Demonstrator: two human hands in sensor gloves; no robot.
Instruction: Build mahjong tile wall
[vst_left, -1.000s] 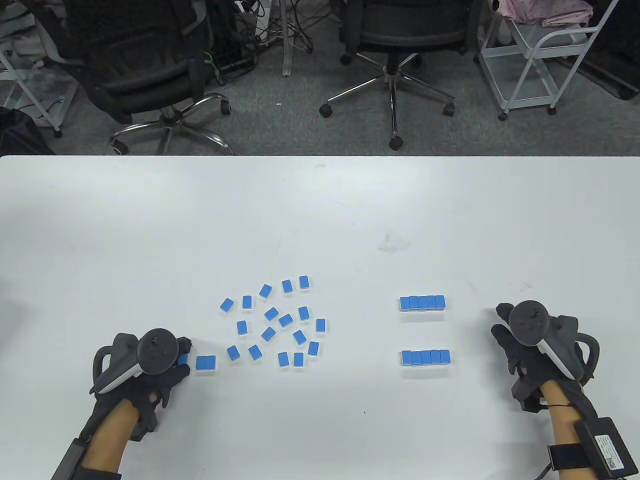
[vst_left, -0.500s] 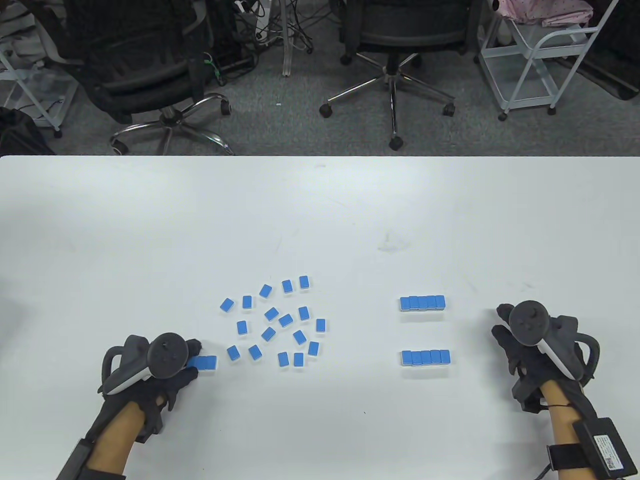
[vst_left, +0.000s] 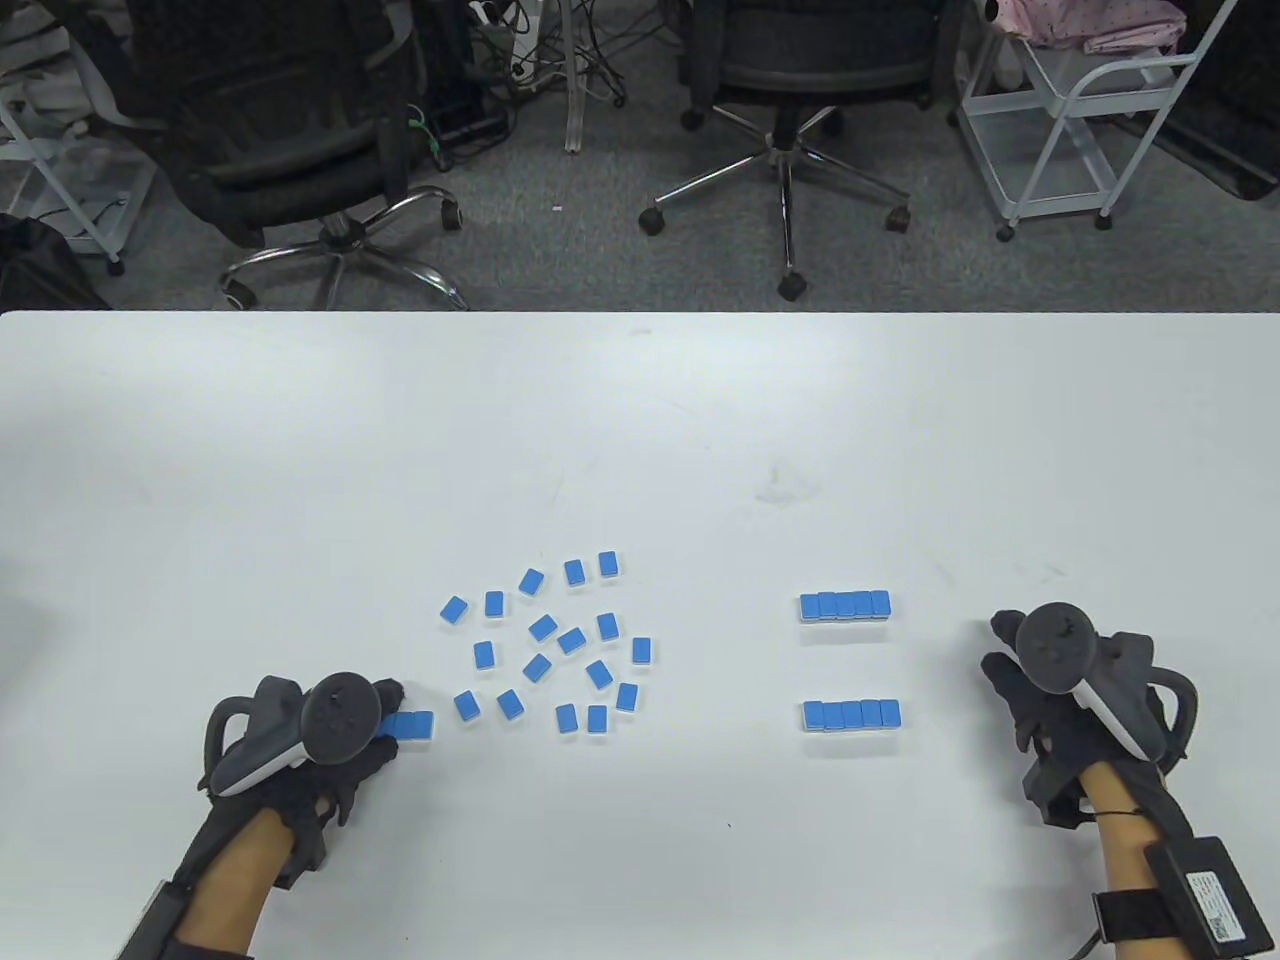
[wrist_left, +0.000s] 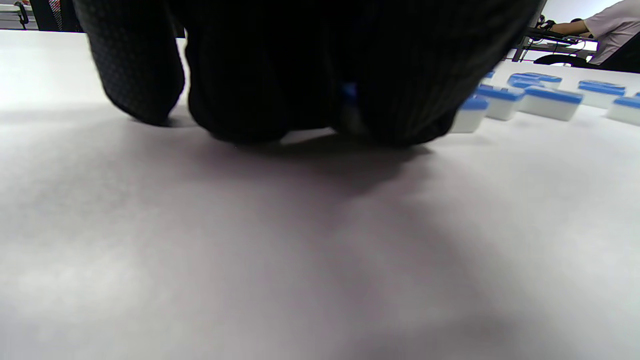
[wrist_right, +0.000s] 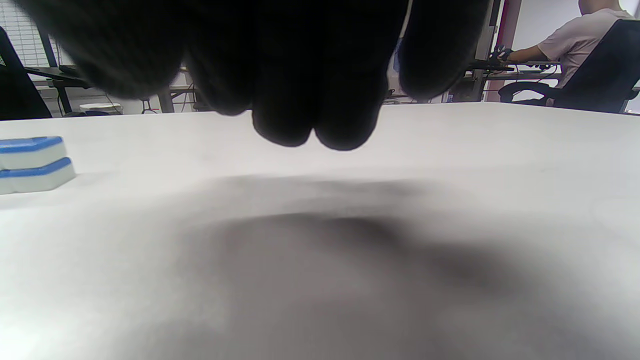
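Blue-backed white mahjong tiles lie scattered (vst_left: 545, 640) left of centre. Two finished rows of several tiles stand on the right, a far row (vst_left: 845, 605) and a near row (vst_left: 851, 714). My left hand (vst_left: 385, 722) pinches the left end of a short row of tiles (vst_left: 412, 726) near the front left. In the left wrist view its curled fingers (wrist_left: 240, 100) press on the table with a sliver of blue tile (wrist_left: 350, 92) between them. My right hand (vst_left: 1010, 660) rests on the table right of the rows, fingers loosely curled, holding nothing.
White table (vst_left: 640, 420) with its far edge (vst_left: 640, 313) beyond. Office chairs (vst_left: 790, 90) and a white trolley (vst_left: 1080, 110) stand on the floor behind it. Two blue-topped tile ends (wrist_right: 32, 162) show at the right wrist view's left edge.
My left hand slid right with a tile and brought it up against the two tiles beside it, forming one short row. The right hand stayed put.
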